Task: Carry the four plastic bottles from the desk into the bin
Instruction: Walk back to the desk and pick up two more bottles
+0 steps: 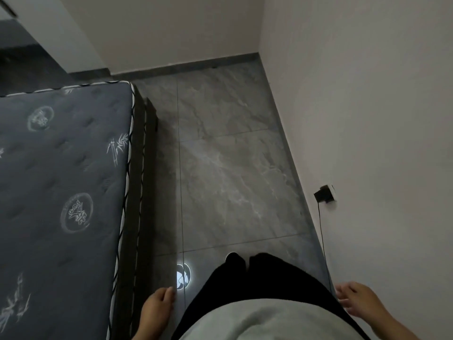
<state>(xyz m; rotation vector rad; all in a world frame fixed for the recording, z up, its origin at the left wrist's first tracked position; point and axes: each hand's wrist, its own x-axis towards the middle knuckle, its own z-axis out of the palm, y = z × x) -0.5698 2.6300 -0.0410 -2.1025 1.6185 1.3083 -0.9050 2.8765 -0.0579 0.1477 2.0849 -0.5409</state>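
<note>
No bottle, desk or bin shows in the head view. My left hand (pixel 158 306) hangs at my side near the bottom of the frame, fingers loosely curled, holding nothing. My right hand (pixel 358 301) hangs at the lower right close to the wall, fingers relaxed and spread a little, also holding nothing. Between the hands are my grey top and dark trousers, with my feet on the grey tiled floor (pixel 228 155).
A bed with a dark patterned mattress (pixel 63 180) fills the left side. A narrow strip of floor runs between the bed and the right wall toward the far corner. A black plug (pixel 324 193) sits in the right wall with its cable hanging down.
</note>
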